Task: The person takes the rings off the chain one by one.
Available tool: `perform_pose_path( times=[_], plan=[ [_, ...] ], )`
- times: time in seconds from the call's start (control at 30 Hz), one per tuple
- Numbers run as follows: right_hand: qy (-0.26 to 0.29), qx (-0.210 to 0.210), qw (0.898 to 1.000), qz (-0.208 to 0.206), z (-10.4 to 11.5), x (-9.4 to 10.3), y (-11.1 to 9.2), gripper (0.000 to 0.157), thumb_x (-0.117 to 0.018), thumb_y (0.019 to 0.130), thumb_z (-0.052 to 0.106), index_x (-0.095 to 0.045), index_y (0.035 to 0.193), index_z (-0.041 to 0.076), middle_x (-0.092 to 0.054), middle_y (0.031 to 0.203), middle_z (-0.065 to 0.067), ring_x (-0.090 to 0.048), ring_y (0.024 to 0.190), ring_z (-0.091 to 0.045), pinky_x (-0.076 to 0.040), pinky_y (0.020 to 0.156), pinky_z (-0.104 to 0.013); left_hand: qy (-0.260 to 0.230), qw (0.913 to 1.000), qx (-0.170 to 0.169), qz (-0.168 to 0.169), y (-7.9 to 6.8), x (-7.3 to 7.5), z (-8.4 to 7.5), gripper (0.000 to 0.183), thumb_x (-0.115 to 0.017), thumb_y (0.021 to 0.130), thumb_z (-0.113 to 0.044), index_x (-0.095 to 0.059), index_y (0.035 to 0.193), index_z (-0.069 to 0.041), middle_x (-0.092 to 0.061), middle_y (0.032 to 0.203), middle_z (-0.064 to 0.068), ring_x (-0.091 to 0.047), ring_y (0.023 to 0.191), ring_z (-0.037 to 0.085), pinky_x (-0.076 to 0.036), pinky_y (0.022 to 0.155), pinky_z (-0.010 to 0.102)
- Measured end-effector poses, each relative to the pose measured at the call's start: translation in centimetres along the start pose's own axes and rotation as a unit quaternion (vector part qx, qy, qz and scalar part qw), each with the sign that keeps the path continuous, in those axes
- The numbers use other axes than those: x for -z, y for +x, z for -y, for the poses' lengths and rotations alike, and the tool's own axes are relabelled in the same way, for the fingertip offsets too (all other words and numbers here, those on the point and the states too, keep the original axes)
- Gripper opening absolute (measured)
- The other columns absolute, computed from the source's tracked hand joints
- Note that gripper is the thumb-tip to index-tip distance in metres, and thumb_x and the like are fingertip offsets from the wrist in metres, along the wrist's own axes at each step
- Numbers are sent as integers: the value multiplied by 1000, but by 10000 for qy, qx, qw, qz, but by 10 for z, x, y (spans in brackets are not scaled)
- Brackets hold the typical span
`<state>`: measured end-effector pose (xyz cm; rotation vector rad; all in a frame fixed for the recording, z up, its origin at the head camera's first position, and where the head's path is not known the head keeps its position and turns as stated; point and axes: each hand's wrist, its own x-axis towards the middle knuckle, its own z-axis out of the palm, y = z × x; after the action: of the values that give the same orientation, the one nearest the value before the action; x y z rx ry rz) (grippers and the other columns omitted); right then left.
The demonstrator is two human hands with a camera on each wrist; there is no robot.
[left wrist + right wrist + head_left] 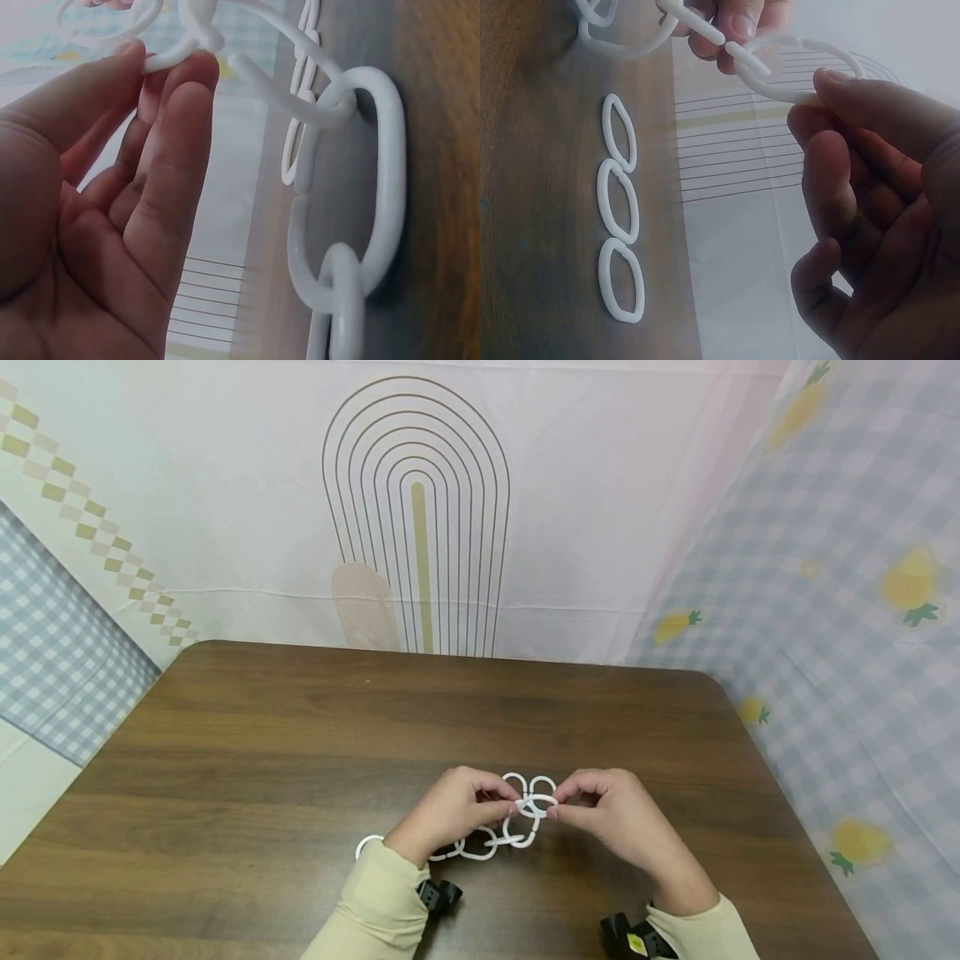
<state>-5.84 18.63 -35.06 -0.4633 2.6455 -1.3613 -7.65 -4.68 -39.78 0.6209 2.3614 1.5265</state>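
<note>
White plastic chain links (478,856) run linked together across the tabletop, passing under my left wrist. My left hand (457,806) pinches one link (169,58) between thumb and fingertips, just above the table. Opposite it, my right hand (618,814) pinches another white link (772,91) at its edge with thumb and index finger. The two held links meet or overlap between the hands; whether they are joined I cannot tell. Below the left fingers, a large chain link (390,180) hangs or lies near the wood, threaded through its neighbours.
Several separate-looking white links (619,202) lie in a row on the brown wooden table (300,718), beyond the hands. A white patterned cloth (600,510) hangs behind the far edge, and checked cloth (825,660) covers the right side. Each wrist wears a black camera (442,896).
</note>
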Motion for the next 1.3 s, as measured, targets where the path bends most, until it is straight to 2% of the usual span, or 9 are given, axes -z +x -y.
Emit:
perform_pose_path(
  times=[0.2,0.37,0.6,0.73,0.97,1.3],
  plan=[
    [-127,-134,9998,42,1,-1,0,11,-85,80,15,-75,77,17,-65,74,7,-55,66,-7,-47,59,-23,-508,9976,433,-167,-1,1,1,4,-74,91,-9,-77,91,-6,-68,74,-1,-63,61,9,-55,58,24],
    [6,-102,9998,147,1,-2,0,9,-84,81,15,-75,79,15,-67,74,5,-57,67,-7,-49,60,-22,-895,9932,708,-225,-1,2,0,7,-74,91,-8,-75,92,-2,-68,75,2,-63,59,10,-58,59,27],
    [145,-129,9992,335,1,-3,0,9,-83,82,14,-75,79,14,-66,73,5,-59,66,-9,-49,59,-23,-954,9925,734,-236,-2,4,0,8,-73,91,-7,-74,93,1,-67,75,0,-63,58,10,-58,59,28],
    [3,-88,9993,357,0,-4,0,10,-82,82,12,-74,78,16,-65,71,6,-58,65,-10,-48,58,-23,-886,9932,713,-245,-2,5,0,6,-73,91,-8,-75,91,-2,-67,75,0,-63,57,10,-58,58,28],
    [-313,-111,9988,373,-1,-6,1,14,-82,81,12,-73,75,21,-64,71,10,-55,64,-6,-46,57,-22,-1029,9911,822,-218,-2,6,1,11,-73,91,-9,-74,94,2,-67,73,0,-62,57,9,-58,58,28],
    [-404,-1,9984,393,0,-6,1,13,-83,81,14,-73,77,21,-64,72,10,-53,63,-5,-45,56,-23,-1182,9889,878,-191,-3,9,0,14,-72,92,-8,-73,95,6,-65,73,0,-62,55,10,-58,57,31]
  ],
)
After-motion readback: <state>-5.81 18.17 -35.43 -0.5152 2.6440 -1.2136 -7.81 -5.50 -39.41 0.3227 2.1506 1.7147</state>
